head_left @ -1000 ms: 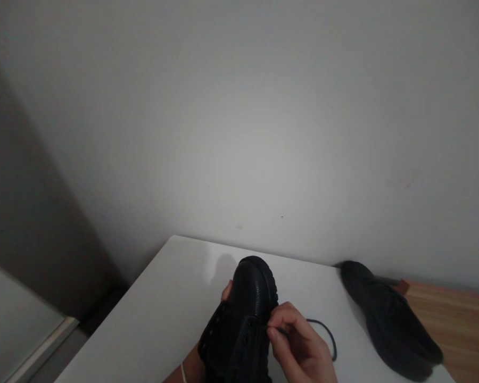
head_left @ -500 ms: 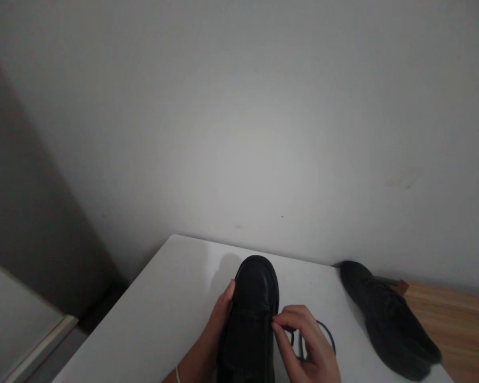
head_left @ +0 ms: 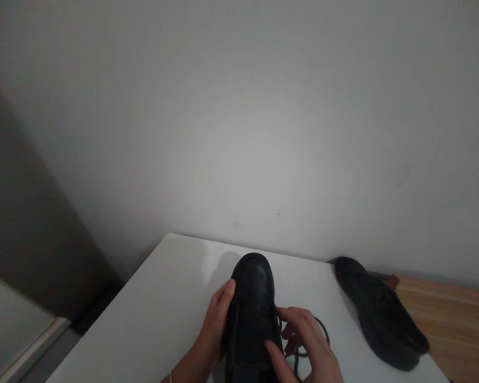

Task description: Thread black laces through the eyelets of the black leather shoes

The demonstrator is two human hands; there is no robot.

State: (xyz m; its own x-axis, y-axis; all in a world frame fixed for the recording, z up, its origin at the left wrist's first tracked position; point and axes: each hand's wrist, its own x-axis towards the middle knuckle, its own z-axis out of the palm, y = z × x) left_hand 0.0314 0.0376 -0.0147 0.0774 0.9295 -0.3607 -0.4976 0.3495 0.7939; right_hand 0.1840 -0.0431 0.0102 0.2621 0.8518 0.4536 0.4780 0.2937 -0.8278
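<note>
A black leather shoe (head_left: 254, 287) points away from me on the white table, its lower end cut off by the frame. My left hand (head_left: 217, 319) grips its left side, fingers partly hidden behind it. At the shoe's right edge is my right hand (head_left: 305, 346), thumb and index finger apart. The index fingertip touches the edge near a dark shoelace (head_left: 323, 325), while the thumb reaches over the tongue. The lace loops out on the table beside and beneath this hand.
A second black shoe (head_left: 381, 314) lies at the right end of the white table (head_left: 143, 308), by a wooden surface (head_left: 443, 319). A pale wall (head_left: 239, 133) rises directly behind the table.
My right thumb and index finger, pinched together at the shoe's right edge before, have spread apart. The thumb has moved over the tongue. My left hand still grips the shoe.
</note>
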